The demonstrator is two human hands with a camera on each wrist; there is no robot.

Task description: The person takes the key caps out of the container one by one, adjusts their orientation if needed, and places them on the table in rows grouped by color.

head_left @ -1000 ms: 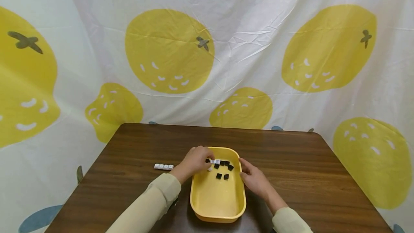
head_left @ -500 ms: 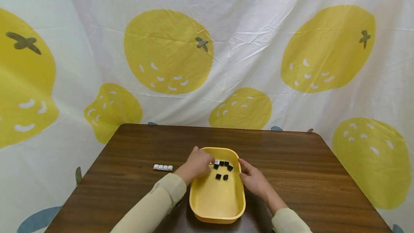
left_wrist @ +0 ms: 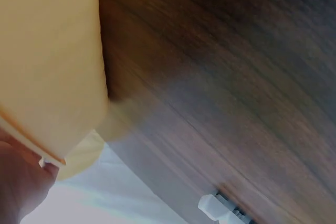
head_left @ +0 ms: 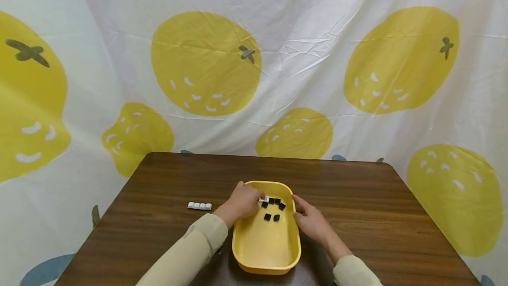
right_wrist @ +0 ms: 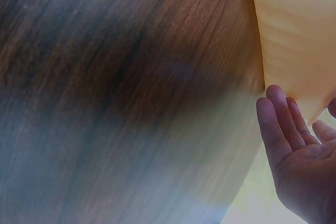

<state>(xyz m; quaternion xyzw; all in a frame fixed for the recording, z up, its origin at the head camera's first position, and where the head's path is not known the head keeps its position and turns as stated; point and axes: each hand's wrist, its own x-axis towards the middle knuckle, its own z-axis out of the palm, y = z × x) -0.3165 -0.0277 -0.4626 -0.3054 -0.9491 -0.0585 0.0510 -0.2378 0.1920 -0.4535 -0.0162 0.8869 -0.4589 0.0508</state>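
Note:
A yellow oblong tray point(head_left: 267, 248) stands between the hands. Several black keycaps point(head_left: 267, 217) lie in its far half, beside small white keycaps point(head_left: 266, 199). My left hand point(head_left: 244, 200) reaches over the tray's left rim, fingers bent down inside; its fingertips are hidden, so what they hold does not show. In the left wrist view, only part of that hand point(left_wrist: 23, 182) appears past the rim. Along the tray's right side rests my right hand point(head_left: 313, 222). The right wrist view shows its fingers point(right_wrist: 275, 129) extended against the outer wall.
A short row of white keycaps point(head_left: 199, 206) lies on the brown wooden table point(head_left: 357, 189), left of the tray. Behind the table's far edge hangs a white cloth point(head_left: 293, 78) printed with yellow lemons.
My left hand has moved slightly nearer and deeper into the tray, now covering a white piece and a black keycap that showed beside it. The right hand stays at the tray's side.

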